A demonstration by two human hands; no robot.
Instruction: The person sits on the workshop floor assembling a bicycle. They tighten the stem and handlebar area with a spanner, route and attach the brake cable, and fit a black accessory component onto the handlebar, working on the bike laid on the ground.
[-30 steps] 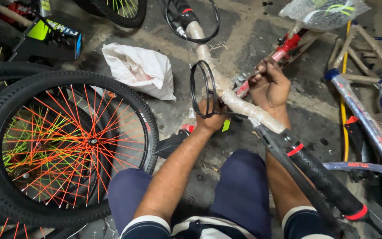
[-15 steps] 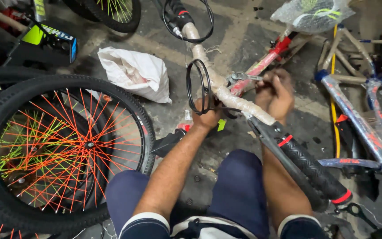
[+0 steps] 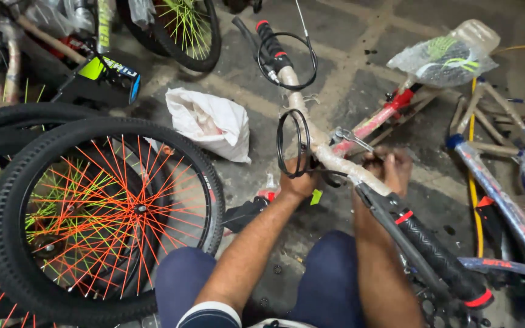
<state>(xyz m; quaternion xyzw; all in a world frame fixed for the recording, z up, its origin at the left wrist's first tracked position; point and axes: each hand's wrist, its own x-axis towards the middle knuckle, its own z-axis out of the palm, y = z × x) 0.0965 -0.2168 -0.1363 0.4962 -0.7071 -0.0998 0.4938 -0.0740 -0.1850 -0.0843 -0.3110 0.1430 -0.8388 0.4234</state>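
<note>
Shifted rightward, right hand (image 3: 390,170) grips the spanner (image 3: 352,139); left hand (image 3: 299,182) fingers clasp wrapped handlebar (image 3: 335,159)

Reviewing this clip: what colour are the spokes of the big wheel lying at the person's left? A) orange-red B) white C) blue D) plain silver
A: the wheel left of the left hand shows bright orange-red spokes inside a black tyre.
</note>
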